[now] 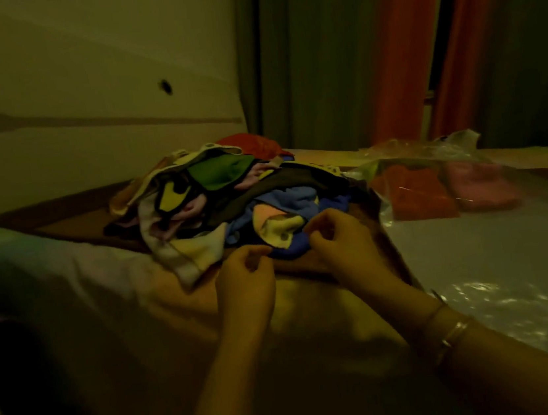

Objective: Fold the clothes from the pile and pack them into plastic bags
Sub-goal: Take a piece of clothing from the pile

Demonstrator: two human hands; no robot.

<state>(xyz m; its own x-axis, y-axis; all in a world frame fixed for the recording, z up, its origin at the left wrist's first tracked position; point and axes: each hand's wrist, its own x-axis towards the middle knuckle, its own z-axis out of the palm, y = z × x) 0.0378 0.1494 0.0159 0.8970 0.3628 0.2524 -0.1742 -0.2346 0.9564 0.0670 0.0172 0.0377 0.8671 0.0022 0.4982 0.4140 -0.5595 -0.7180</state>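
A pile of mixed clothes [230,199] lies on the bed in dim light, with green, yellow, pink, white and red pieces. At its near edge sits a blue garment [291,250]. My left hand [245,276] has curled fingers and pinches the left end of the blue garment's front edge. At the right end of that edge, my right hand [343,247] curls its fingers on the cloth. To the right lies a clear plastic bag [386,207] holding a folded red piece [416,196] and a folded pink piece [484,188].
A smooth plastic sheet [487,267] covers the bed on the right. A pale wall [79,93] rises behind the pile, and orange curtains [402,53] hang at the back right. A pale cushion [2,254] lies at the left. My right wrist wears a bracelet [450,334].
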